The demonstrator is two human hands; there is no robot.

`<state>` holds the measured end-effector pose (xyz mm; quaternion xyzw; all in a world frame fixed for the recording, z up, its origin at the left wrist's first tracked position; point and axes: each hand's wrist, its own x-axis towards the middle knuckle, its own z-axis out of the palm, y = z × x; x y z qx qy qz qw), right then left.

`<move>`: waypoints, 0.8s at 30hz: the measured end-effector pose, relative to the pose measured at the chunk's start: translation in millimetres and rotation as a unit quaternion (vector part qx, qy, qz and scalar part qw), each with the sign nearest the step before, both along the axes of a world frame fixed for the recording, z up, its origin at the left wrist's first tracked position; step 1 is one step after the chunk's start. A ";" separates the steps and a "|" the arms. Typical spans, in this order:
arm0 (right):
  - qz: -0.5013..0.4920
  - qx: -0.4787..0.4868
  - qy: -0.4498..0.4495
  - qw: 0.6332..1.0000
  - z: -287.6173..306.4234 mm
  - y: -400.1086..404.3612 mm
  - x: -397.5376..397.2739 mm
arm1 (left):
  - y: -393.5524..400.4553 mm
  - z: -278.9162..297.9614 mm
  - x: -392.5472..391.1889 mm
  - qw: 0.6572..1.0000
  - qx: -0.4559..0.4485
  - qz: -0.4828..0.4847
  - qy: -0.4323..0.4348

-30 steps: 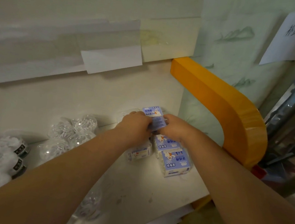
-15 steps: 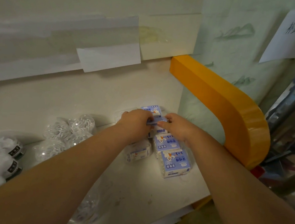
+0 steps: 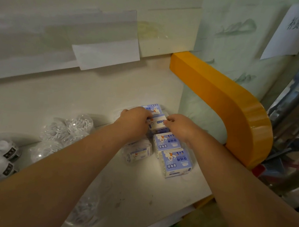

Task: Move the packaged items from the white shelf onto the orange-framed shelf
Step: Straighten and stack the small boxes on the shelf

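On the white shelf board [image 3: 138, 190] beside the orange frame [image 3: 235, 110], several blue-and-white packets stand in a row running front to back. My left hand [image 3: 135, 121] and my right hand [image 3: 178, 125] both grip one packet [image 3: 159, 122] from its two sides, near the back of the row. Behind it stands another packet [image 3: 152, 108]. In front are two more, a middle one [image 3: 167, 142] and the nearest one [image 3: 176, 161]. A clear packet with a blue label [image 3: 138, 153] lies under my left wrist.
Clear bags of white cotton swabs [image 3: 75, 128] lie to the left, and white rolls with black labels [image 3: 6, 153] at the far left. Another clear bag [image 3: 86, 211] sits near the front edge. A paper sign [image 3: 293, 30] hangs on the right wall.
Both hands have turned the gripped packet, so its white side with blue print now faces up. It sits a little lower in the row than before.
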<state>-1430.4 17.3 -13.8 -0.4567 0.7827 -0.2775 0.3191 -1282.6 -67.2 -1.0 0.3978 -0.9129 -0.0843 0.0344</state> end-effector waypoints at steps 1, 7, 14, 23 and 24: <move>0.001 0.000 -0.001 1.000 -0.1 0.7 0.3 | 0.0 0.2 0.5 1.000 0.002 -0.002 -0.002; 0.007 0.000 -0.031 0.999 -1.4 3.0 0.2 | -0.2 0.6 -0.2 0.999 0.037 -0.014 0.004; -0.042 -0.027 -0.108 0.993 -0.1 3.9 -3.4 | -1.0 -1.3 0.6 0.989 0.084 -0.087 0.086; -0.086 -0.152 -0.167 0.970 8.4 4.1 -1.5 | 2.0 12.3 9.5 0.982 0.078 -0.076 0.156; -0.084 -0.183 -0.176 0.964 13.4 3.8 -0.2 | 2.4 20.4 10.3 0.978 0.089 -0.065 0.175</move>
